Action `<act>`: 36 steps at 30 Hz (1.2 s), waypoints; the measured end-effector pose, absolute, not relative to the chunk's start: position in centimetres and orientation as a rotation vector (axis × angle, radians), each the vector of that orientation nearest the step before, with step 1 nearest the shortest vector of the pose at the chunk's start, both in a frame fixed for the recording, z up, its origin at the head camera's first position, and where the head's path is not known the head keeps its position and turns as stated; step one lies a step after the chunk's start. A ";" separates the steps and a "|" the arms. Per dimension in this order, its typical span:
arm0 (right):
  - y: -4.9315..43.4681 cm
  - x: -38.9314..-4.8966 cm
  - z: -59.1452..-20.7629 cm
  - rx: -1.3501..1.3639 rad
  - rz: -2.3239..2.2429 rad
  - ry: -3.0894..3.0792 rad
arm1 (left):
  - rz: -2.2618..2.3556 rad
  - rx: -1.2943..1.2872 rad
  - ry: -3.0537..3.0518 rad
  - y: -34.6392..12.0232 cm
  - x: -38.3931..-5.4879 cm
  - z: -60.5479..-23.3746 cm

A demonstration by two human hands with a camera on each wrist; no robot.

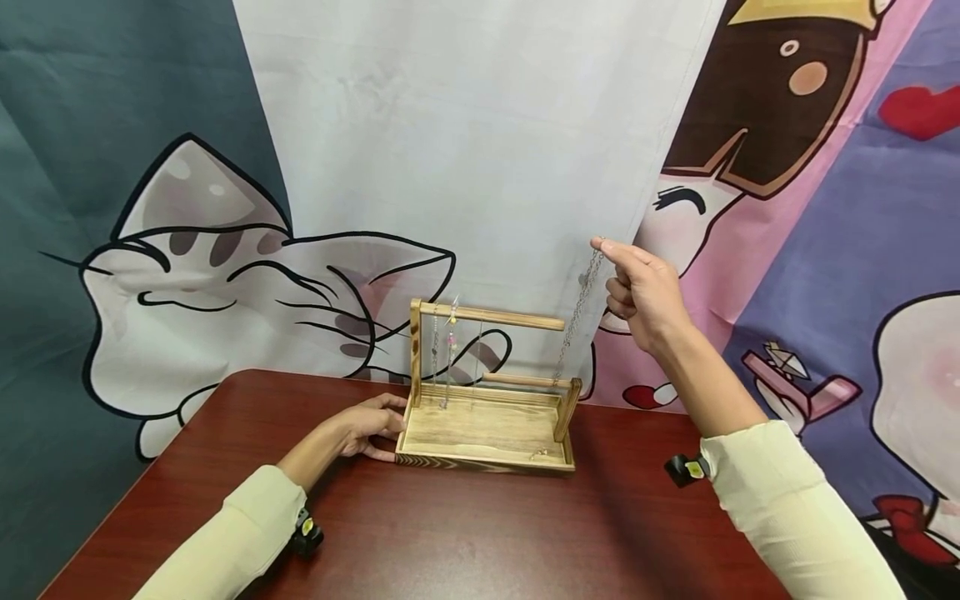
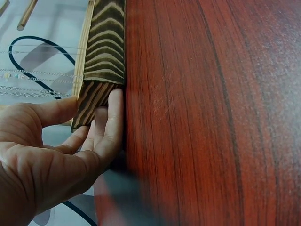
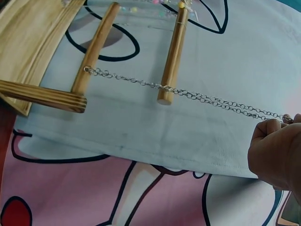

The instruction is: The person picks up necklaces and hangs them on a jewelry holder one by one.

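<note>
My right hand is raised beyond the right end of a wooden jewelry stand. Between thumb and fingertips it pinches a silver chain necklace. Doubled and taut, the necklace slants down past the upper bar's free end to the lower bar; in the right wrist view its low end overlaps that bar. My left hand holds the left end of the stand's tray, thumb on one side and fingers curled against the other in the left wrist view.
Thin necklaces, one with coloured beads, hang from the upper bar's left part. A small gold-coloured piece lies in the tray's front right corner. The stand sits on a reddish-brown table, with a printed cartoon cloth behind it.
</note>
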State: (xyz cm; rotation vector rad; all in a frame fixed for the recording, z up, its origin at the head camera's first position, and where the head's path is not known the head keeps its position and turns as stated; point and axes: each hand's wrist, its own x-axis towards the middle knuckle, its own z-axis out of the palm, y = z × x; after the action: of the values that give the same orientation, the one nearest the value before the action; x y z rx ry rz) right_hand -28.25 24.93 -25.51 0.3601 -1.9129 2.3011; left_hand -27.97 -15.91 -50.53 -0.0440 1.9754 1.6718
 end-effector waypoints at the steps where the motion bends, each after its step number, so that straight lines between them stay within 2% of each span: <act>1: 25.0 -28.4 -25.4 0.351 2.300 -1.912 | 1.670 -0.043 1.975 -15.9 -28.0 -50.5; 9: 25.1 -29.5 -25.5 0.297 2.311 -1.902 | 1.661 -0.047 1.983 -16.0 -28.0 -50.5; 36: 23.2 -31.0 -31.5 0.151 2.244 -2.090 | 1.658 -0.051 1.992 -15.8 -27.8 -50.3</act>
State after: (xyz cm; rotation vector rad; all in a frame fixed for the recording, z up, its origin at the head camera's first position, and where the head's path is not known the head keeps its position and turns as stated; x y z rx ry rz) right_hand -31.02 23.17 -31.46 0.1507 -2.0899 2.2437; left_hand -27.80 -15.82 -50.33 -0.0513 1.9924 1.6583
